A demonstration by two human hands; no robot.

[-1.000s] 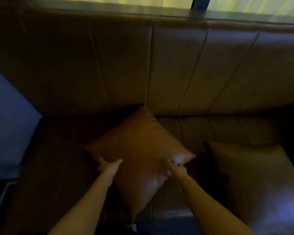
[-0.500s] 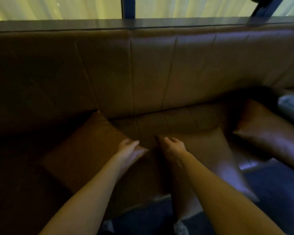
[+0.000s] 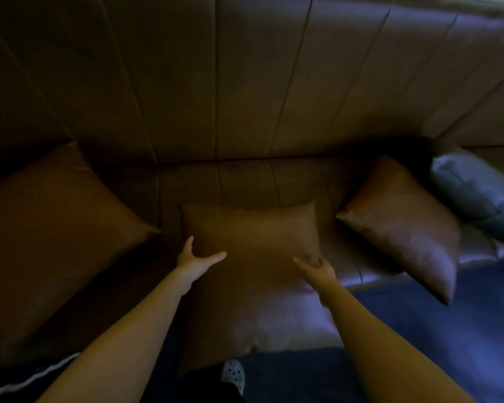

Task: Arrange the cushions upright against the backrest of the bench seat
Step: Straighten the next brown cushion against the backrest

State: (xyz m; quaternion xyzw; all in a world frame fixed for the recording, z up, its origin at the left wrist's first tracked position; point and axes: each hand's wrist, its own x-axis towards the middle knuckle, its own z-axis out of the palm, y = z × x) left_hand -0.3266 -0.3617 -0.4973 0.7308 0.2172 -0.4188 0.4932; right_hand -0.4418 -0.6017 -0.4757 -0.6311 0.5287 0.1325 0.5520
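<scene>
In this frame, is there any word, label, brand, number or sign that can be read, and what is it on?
None can be read.
The middle cushion between the left hand and right hand is plain.
So are the left cushion, the right cushion, the grey cushion and the backrest.
The shoe shows only dots, no letters.

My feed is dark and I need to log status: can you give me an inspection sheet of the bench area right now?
Surface: brown padded bench seat with a panelled backrest.
Job's things: middle cushion held at the seat's front; left cushion and right cushion lie tilted on the seat; none visibly upright.
Clutter: grey pillow at far right.
Hands: left hand and right hand grip the middle cushion's sides.
Cables: nothing seen.
Surroundings: dark floor, spotted shoe.
</scene>
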